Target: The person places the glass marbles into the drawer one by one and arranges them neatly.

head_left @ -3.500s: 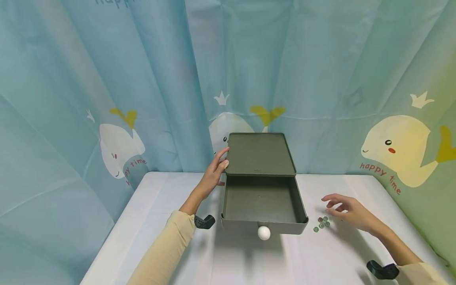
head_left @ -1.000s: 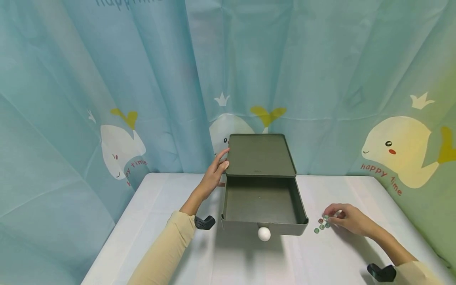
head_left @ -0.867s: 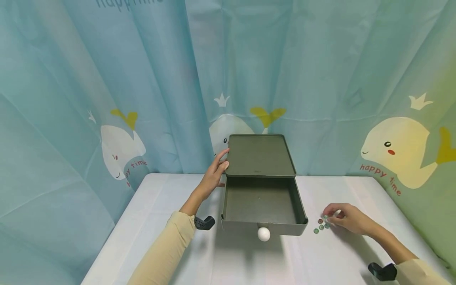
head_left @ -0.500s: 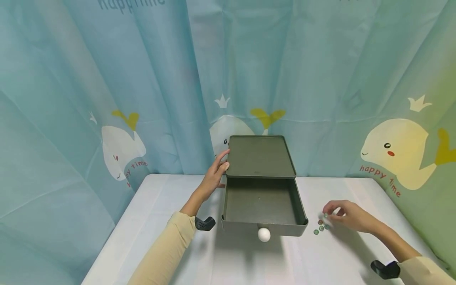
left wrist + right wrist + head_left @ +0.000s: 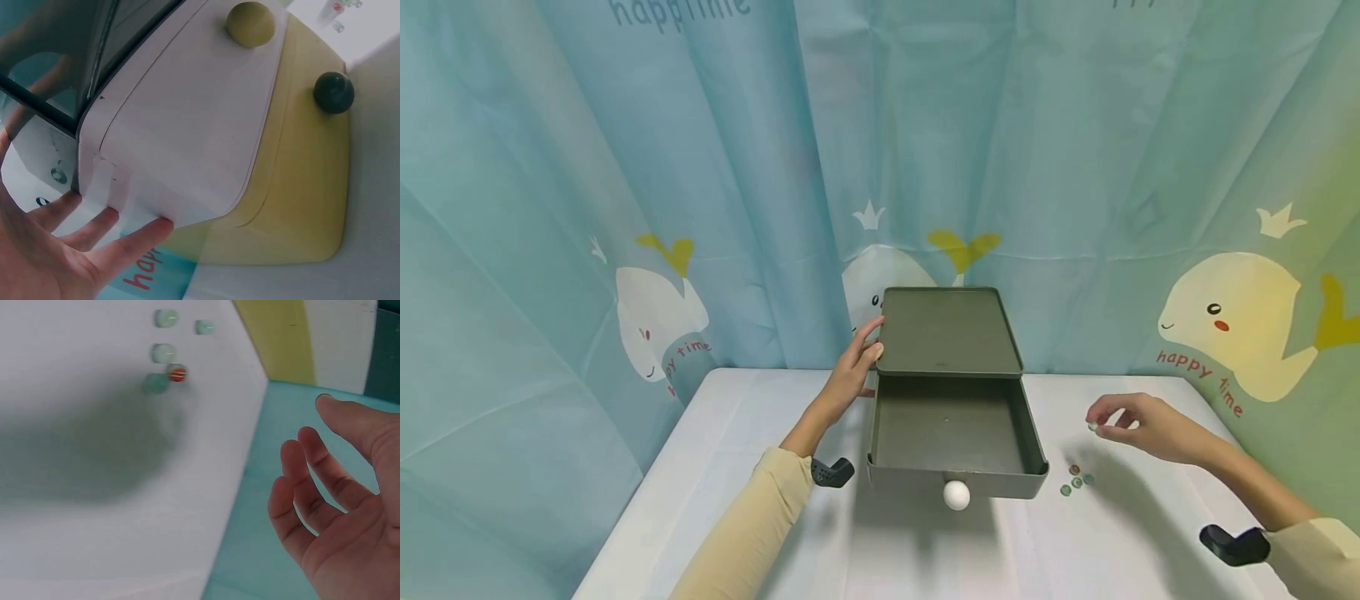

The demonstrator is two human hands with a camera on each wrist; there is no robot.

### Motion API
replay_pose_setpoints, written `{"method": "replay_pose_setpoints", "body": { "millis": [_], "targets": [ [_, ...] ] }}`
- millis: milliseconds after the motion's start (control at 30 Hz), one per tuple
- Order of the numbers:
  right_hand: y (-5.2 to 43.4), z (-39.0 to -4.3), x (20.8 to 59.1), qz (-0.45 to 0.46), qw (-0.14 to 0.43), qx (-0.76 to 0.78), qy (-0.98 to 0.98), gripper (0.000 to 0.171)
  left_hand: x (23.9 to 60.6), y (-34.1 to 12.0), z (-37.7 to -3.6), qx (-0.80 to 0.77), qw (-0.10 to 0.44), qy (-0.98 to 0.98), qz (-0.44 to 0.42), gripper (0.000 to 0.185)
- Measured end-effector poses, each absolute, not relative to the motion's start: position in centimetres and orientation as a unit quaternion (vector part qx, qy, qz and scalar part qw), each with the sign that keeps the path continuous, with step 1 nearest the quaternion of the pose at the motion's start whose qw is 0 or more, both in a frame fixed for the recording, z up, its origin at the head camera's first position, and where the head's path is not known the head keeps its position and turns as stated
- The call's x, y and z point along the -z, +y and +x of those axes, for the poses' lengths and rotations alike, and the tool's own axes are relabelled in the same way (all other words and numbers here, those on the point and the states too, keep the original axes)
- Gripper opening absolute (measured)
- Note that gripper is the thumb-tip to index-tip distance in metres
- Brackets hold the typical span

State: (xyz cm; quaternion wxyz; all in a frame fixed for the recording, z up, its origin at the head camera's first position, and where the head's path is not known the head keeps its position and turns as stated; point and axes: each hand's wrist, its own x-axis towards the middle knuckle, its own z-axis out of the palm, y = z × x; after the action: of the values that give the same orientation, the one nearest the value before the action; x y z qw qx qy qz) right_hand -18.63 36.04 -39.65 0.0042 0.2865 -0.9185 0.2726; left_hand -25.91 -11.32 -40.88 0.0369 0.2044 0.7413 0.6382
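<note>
Her right hand (image 5: pixel 1138 423) pinches one glass bead (image 5: pixel 1092 426) above the surface (image 5: pixel 1135 533), right of the open drawer (image 5: pixel 953 429); her left hand (image 5: pixel 852 371), fingers straight, rests against its cabinet (image 5: pixel 947 329).

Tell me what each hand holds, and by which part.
Right hand pinches a small bead at its fingertips. Left hand holds nothing, resting on the drawer box's left edge.

The drawer box (image 5: pixel 950 333) looks like matt, smooth dark-green plastic, with a smooth white knob (image 5: pixel 956 494). The beads (image 5: pixel 1076 479) look glassy and glossy. The counter (image 5: pixel 760 467) is smooth matt white; the curtain (image 5: pixel 625 167) is thin printed cloth.
</note>
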Motion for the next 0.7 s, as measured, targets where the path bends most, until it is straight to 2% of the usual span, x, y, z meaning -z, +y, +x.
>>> {"method": "replay_pose_setpoints", "body": {
  "millis": [233, 700],
  "targets": [
    [35.6, -19.0, 36.4, 0.295, -0.002, -0.272, -0.916, 0.015, 41.0, -11.3, -26.1, -0.637, 0.034, 0.743, 0.202, 0.055],
    [33.2, -19.5, 29.4, 0.299, 0.036, -0.257, -0.918, 0.021, 40.9, -11.3, -25.7, -0.635, 0.034, 0.744, 0.205, 0.055]
  ]
}}
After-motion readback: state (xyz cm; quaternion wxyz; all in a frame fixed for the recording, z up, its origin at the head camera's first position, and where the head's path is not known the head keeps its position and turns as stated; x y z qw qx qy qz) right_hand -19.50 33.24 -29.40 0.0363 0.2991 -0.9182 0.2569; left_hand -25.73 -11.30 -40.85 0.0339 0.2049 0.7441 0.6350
